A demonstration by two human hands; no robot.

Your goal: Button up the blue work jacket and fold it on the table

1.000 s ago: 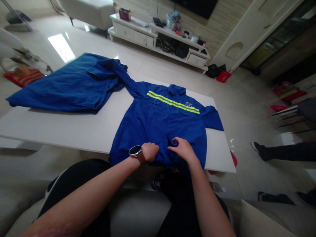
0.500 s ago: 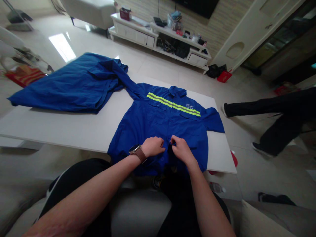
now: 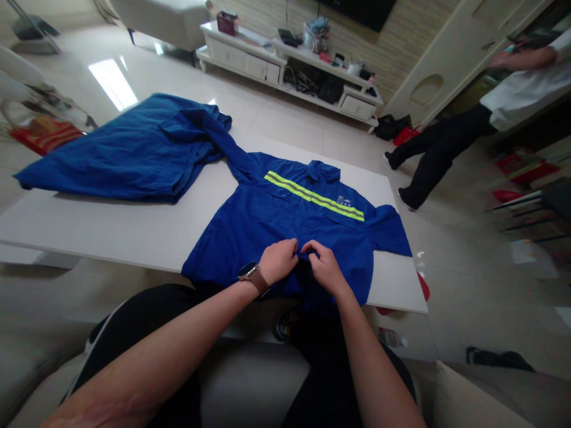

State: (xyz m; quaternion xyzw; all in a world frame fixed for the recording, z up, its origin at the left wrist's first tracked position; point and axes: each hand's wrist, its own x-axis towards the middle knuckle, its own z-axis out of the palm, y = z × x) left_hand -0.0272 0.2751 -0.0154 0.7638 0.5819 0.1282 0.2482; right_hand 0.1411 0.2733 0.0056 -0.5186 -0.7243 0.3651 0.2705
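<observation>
A blue work jacket [image 3: 263, 217] with a yellow-and-grey reflective stripe lies front side up on the white table [image 3: 134, 238], its collar pointing away from me. My left hand [image 3: 280, 261], with a watch on the wrist, is closed on the jacket's front edge near the lower middle. Right beside it, my right hand [image 3: 325, 267] pinches the facing front edge. The fingertips of both hands nearly meet at the button line; any button between them is hidden. A button shows farther up the front. The hem hangs over the near table edge.
Folded blue clothing [image 3: 129, 148] lies on the table's left part, against the jacket's sleeve. A low white cabinet [image 3: 241, 59] with small items stands by the far wall. At the right, a person [image 3: 450, 137] in dark trousers stands on the floor. A plastic bottle [image 3: 392, 337] lies below the table.
Both hands have come closer together and lifted the jacket's front edges slightly. The jacket has shifted and its right-side sleeve slid nearer. The other person has moved farther away.
</observation>
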